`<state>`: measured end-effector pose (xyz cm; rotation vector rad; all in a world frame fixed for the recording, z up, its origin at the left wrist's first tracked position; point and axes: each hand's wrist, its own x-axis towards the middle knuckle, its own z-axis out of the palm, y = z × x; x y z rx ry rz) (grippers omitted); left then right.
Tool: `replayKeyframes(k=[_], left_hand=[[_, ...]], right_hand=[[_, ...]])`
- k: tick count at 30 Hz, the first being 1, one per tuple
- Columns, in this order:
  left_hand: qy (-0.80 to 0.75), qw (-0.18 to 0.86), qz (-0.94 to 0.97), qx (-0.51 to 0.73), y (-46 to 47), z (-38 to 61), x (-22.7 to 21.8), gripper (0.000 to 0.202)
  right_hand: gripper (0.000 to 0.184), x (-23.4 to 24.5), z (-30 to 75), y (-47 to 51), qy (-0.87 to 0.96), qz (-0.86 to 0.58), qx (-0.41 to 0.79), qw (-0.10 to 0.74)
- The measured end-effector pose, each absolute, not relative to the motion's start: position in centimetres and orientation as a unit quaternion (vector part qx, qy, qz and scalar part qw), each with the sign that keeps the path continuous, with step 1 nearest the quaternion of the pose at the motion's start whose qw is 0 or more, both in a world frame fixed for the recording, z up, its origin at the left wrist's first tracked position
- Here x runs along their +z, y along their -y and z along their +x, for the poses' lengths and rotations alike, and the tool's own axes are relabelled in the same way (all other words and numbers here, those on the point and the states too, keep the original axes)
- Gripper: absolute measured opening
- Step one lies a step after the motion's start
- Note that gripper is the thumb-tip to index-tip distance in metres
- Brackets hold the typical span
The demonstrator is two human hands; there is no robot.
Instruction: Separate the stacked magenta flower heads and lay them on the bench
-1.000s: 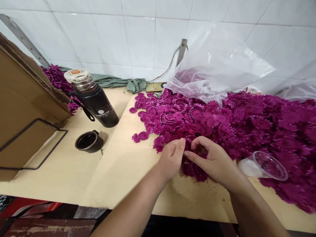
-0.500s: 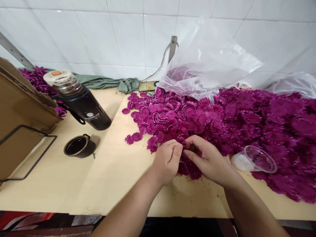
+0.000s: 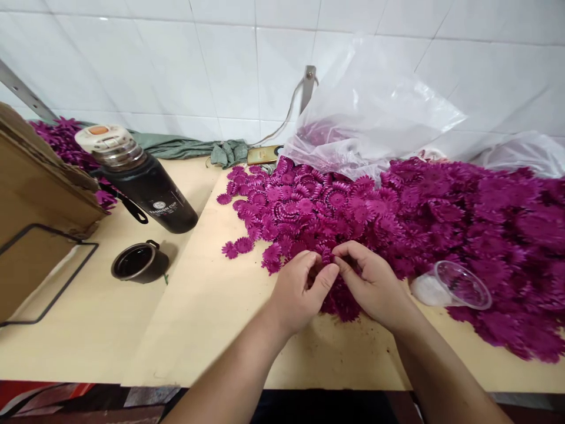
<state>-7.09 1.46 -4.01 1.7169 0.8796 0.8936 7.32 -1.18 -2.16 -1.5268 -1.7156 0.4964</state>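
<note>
Flower [image 3: 325, 254] sat pinched in fingertips of left hand [image 3: 296, 290] and right hand [image 3: 373, 287], likely because it was small; flower pile [image 3: 424, 218] lay just beyond, presumably for reach.

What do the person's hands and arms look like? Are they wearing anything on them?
The left hand and right hand are bare, with no gloves and no rings that I can see. The forearms are bare too: no sleeves, watch or bracelet show.

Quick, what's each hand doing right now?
Left hand: partly curled beside a purple flower piece; firm hold cannot be told.
Right hand: nearly pinched closed beside the same piece; its hold cannot be told.
</note>
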Motion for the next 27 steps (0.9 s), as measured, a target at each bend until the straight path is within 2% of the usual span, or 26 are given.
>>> replayKeyframes(k=[5, 14, 16, 19, 21, 25, 27], left_hand=[[-0.391, 0.493, 0.676, 0.385, -1.5, -7.1, -4.0, 0.026], [-0.369, 0.599, 0.573, 0.419, -1.4, -6.7, -3.5, 0.021], [-0.373, 0.613, 0.543, 0.437, -1.5, -7.0, -3.6, 0.020], [-0.371, 0.641, 0.476, 0.474, -1.4, -7.4, -3.8, 0.019], [-0.362, 0.660, 0.458, 0.473, -1.3, -7.5, -3.8, 0.020], [-0.334, 0.672, 0.498, 0.435, -1.0, -7.2, -3.6, 0.022], [-0.334, 0.673, 0.498, 0.433, -1.1, -7.0, -3.5, 0.020]], right_hand=[[0.014, -1.7, 6.9, 1.1, 0.659, -0.597, 0.205, 0.410], [0.023, -0.7, 6.4, 0.2, 0.509, -0.598, 0.297, 0.543], [0.026, -0.1, 7.2, -0.3, 0.452, -0.594, 0.281, 0.603], [0.033, 1.3, 9.3, -1.1, 0.346, -0.569, 0.168, 0.727], [0.027, 1.9, 10.7, -1.5, 0.394, -0.601, 0.113, 0.687], [0.032, 1.4, 11.5, -1.5, 0.536, -0.689, 0.058, 0.483], [0.028, 0.9, 10.7, -0.9, 0.586, -0.686, 0.002, 0.431]])
